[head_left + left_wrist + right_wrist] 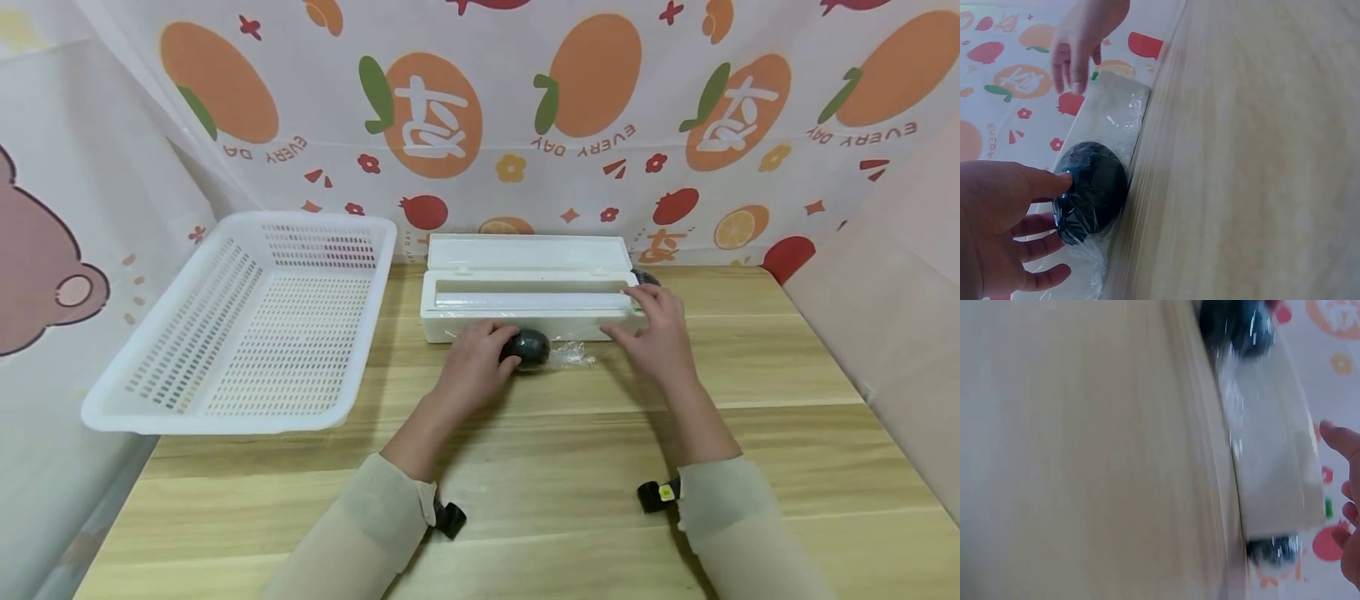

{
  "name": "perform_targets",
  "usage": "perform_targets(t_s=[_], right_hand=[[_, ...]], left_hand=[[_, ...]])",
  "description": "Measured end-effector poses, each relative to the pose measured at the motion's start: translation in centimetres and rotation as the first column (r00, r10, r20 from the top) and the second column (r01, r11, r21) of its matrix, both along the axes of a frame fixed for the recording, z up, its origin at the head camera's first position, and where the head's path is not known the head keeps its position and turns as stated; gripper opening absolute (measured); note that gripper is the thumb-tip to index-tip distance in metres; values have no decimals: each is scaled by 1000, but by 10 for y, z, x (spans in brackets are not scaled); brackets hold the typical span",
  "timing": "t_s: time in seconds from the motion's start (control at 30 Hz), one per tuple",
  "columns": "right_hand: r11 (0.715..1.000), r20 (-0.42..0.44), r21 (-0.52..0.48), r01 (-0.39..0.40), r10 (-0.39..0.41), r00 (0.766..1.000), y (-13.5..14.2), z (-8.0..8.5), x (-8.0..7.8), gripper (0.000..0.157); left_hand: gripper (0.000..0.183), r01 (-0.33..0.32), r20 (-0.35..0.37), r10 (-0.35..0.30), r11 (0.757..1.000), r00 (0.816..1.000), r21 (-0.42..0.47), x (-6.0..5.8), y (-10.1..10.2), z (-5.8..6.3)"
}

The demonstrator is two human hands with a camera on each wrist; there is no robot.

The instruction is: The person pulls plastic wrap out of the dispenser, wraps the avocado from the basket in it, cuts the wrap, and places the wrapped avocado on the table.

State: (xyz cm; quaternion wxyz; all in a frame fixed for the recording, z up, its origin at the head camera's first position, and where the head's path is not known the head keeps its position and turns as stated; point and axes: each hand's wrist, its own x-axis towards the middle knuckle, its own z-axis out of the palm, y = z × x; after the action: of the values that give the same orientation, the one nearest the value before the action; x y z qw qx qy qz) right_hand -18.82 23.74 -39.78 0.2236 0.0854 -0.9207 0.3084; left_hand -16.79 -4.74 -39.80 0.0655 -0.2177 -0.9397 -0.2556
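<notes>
Sitting at the far left of the wooden worktop (570, 467), a white perforated plastic basket (255, 325) hangs partly over the worktop's left edge, tilted up against the cloth wall, with nothing visible inside it. To its right, the left hand (474, 367) rests its fingers (1041, 181) against a dark rounded object wrapped in cling film (528, 347), thumb on top and the other fingers loosely spread beside it rather than closed around it; the object lies on the worktop just in front of a white cling film dispenser box (525, 304), whose lid stands open at the back. A crumpled tail of clear film (573, 357) trails from the object toward the right. Further right, the right hand (656, 329) lies with straight fingers on the dispenser's front right corner, its grip spread and pinching nothing. Behind that hand, at the box's right end, a second dark rounded object (645, 277) peeks out, touching or just beside the box. A fruit-patterned cloth (525, 125) covers the wall behind.
</notes>
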Motion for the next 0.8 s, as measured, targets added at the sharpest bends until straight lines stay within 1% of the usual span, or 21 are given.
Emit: perform_targets(t_s=[0.13,0.23,0.33,0.43,0.53,0.63,0.8], right_hand=[[995,83,91,-41,33,996,20,1,-12,78],[988,155,136,-76,54,986,29,1,-18,85],[981,219,157,-113,77,973,34,2,-21,86],[978,277,149,-147,102,955,38,4,-25,89],[977,324,142,-159,106,940,39,6,-29,91],[974,360,159,-163,96,928,41,7,-33,92],[967,379,182,-177,97,920,42,6,-39,88]], left_hand=[[42,-2,16,2,1000,1000,-2,-1,0,1],[42,0,15,1,1000,1000,-4,-1,0,2],[42,3,6,-3,1000,1000,-3,0,0,1],[41,4,-1,-4,1000,1000,3,0,1,2],[41,2,-5,-2,1000,1000,5,0,1,2],[42,1,-4,-1,1000,1000,8,0,2,2],[42,-4,2,4,1000,1000,23,0,1,1]])
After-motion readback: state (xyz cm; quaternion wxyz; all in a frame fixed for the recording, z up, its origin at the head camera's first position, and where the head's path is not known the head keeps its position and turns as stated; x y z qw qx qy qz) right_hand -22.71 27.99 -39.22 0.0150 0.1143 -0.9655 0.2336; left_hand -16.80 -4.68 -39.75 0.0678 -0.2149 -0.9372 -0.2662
